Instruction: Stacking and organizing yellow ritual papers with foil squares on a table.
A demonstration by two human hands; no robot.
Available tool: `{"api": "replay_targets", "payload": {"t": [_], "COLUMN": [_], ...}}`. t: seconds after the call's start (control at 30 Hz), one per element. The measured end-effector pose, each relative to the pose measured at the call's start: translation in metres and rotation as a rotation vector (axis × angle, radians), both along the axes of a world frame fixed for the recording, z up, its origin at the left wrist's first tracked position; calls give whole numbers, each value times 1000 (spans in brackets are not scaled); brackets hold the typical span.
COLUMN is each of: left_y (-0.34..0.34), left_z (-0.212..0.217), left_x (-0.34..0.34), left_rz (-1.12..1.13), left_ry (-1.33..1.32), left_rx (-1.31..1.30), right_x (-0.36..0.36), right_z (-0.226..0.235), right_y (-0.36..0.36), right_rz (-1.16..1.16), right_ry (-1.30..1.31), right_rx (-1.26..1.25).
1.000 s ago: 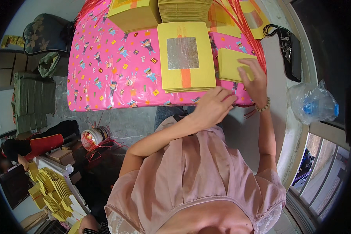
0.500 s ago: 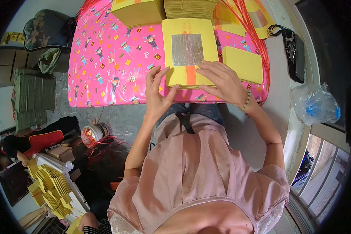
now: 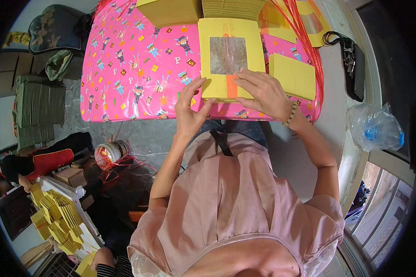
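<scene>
A neat stack of yellow paper sheets (image 3: 211, 85) lies near the table's front edge. Its top sheet carries a silver square (image 3: 228, 55) and an orange stripe. At the near left corner of the stack is my left hand (image 3: 190, 108), fingers apart along the side and thumb by the front edge. My right hand (image 3: 266, 96) rests on the near right part of the top sheet, fingers stretched out flat, thumb towards the front edge. Beside it on the right sits a smaller pile of plain yellow paper (image 3: 295, 76). Neither hand grips anything.
A pink patterned cloth (image 3: 125, 78) covers the table. Taller yellow paper stacks (image 3: 231, 10) stand behind, with red plastic strings (image 3: 309, 51) on the right. A bucket (image 3: 111, 154) stands on the floor. At lower left, other people sit by yellow paper bundles (image 3: 62, 221).
The whole view has shifted slightly. Both hands stay at the same corners of the stack, with hardly any change in their pose.
</scene>
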State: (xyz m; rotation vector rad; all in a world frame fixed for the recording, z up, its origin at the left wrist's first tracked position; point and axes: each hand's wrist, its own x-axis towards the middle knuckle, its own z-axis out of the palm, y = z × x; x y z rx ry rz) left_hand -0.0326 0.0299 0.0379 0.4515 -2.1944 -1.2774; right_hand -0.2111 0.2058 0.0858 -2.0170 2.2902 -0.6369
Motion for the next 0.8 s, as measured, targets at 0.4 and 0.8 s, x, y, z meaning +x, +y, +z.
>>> {"api": "replay_targets", "payload": {"t": [0.4, 0.8], "left_y": [5, 6], "left_z": [1, 8], "left_x": [-5, -9], "left_rz": [12, 7], "left_ry": [50, 3], "left_rx": [-17, -40], "right_x": [-13, -14], "right_z": [0, 0], "right_y": [1, 1], "right_rz": [44, 52], "right_ry": [-72, -68], "right_rx": [9, -85]}}
